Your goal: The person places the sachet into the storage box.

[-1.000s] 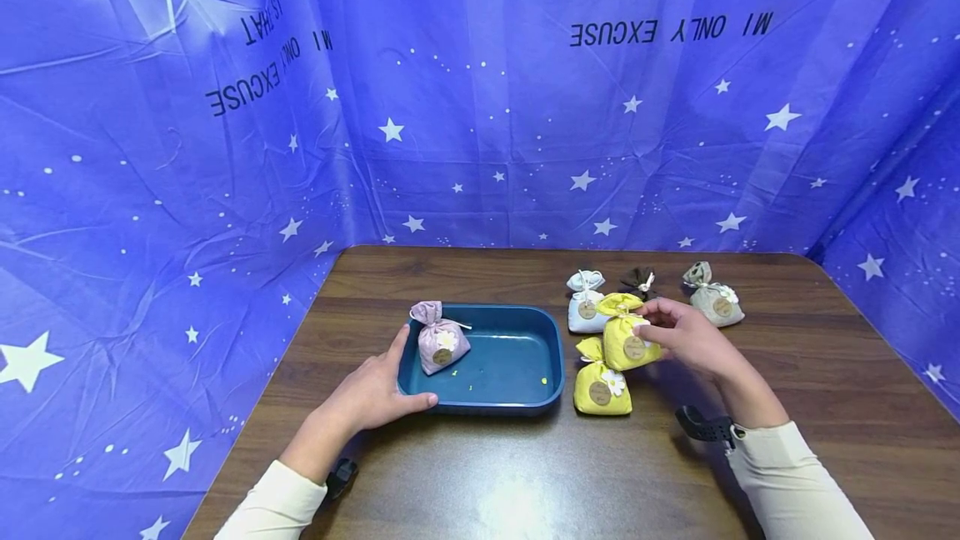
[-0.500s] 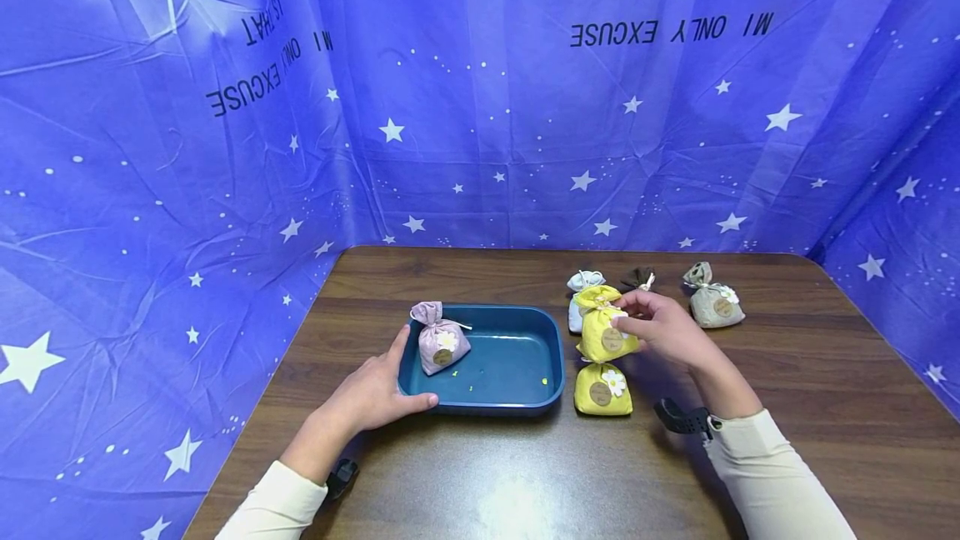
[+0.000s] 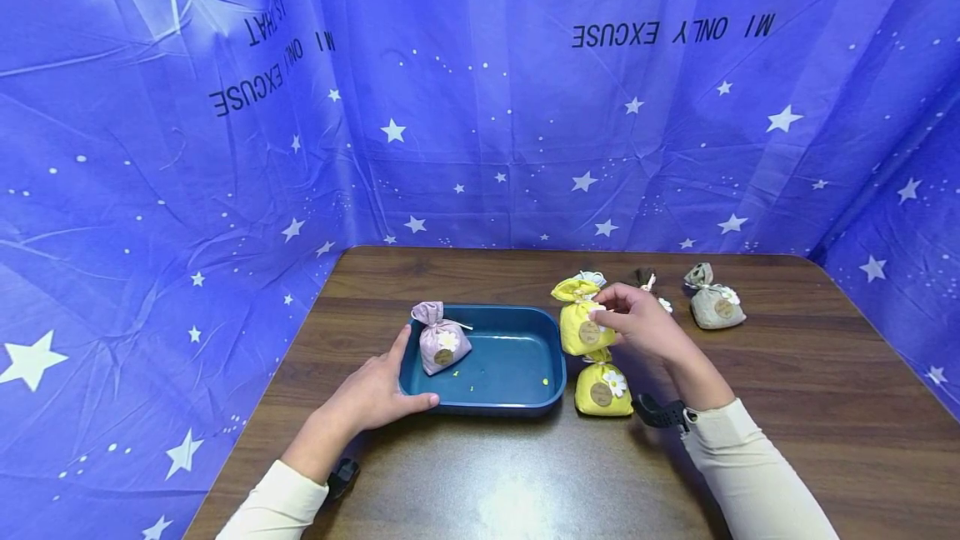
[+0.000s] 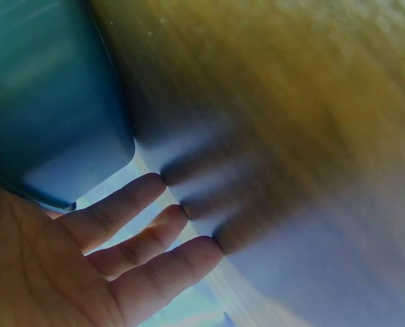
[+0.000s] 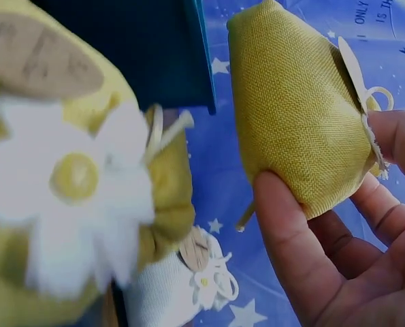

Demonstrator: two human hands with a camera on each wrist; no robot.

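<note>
My right hand point(image 3: 651, 330) pinches a yellow drawstring sachet point(image 3: 583, 328) by its side, between thumb and fingers. The sachet hangs just off the right end of a dark teal tray point(image 3: 487, 409), before a pale blue sachet point(image 5: 163, 294). A second yellow sachet point(image 3: 596, 390), with a white felt daisy and a round brown tag, stands on the table below it. A mauve sachet point(image 3: 442, 348) leans in the tray's left end. My left hand point(image 3: 378, 390) rests at the tray's left near corner. Its fingers point(image 4: 154, 276) look straight in the left wrist view.
Farther back on the wooden table point(image 3: 465, 473) lie a dark brown sachet point(image 3: 647, 279), partly behind my right hand, and a grey-beige sachet point(image 3: 716, 307) to its right. Small yellow bits lie on the tray floor. A blue star-printed curtain point(image 3: 510, 148) stands behind and at the sides.
My right hand has carried the yellow sachet left, from over the other sachets to beside the tray's right rim, uncovering more of the brown one. The left hand has stayed put.
</note>
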